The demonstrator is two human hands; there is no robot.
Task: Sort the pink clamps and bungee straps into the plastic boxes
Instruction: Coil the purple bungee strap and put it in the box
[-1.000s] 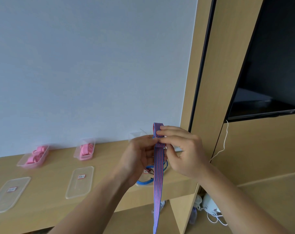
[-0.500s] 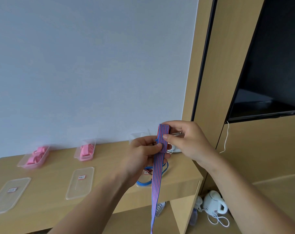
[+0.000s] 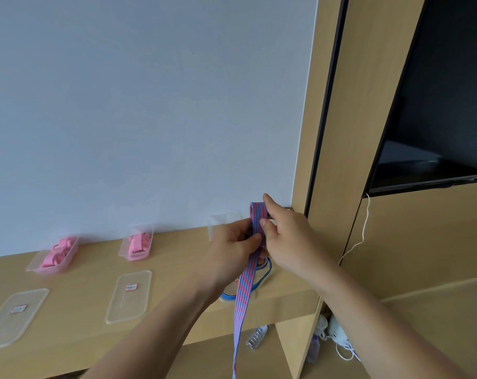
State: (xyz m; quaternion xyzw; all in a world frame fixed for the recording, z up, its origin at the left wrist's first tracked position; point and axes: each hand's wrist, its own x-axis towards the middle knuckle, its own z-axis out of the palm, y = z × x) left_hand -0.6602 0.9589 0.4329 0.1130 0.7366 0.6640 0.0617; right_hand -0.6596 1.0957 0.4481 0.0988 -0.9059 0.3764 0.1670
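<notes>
A red-and-blue striped bungee strap (image 3: pixel 244 285) is folded over at the top and hangs down past the wooden shelf's (image 3: pixel 177 272) front edge. My left hand (image 3: pixel 232 244) pinches the folded part between thumb and fingers. My right hand (image 3: pixel 285 236) holds the fold from the right, thumb on the strap and index finger stretched over its top. Two clear plastic boxes hold pink clamps: one at the far left (image 3: pixel 54 255), one further right (image 3: pixel 139 246). A third clear box (image 3: pixel 221 222) stands behind my left hand, mostly hidden.
Two clear lids with red labels lie on the shelf, one at the left (image 3: pixel 16 315) and one in the middle (image 3: pixel 129 295). A blue-rimmed lid (image 3: pixel 262 277) lies under the strap. A white cable (image 3: pixel 360 231) hangs at the right panel; white items sit on the floor below.
The right hand has shifted slightly, its index finger now reaching over the top of the fold. The strap's folded top sits at about the same place; the left hand keeps its pinch.
</notes>
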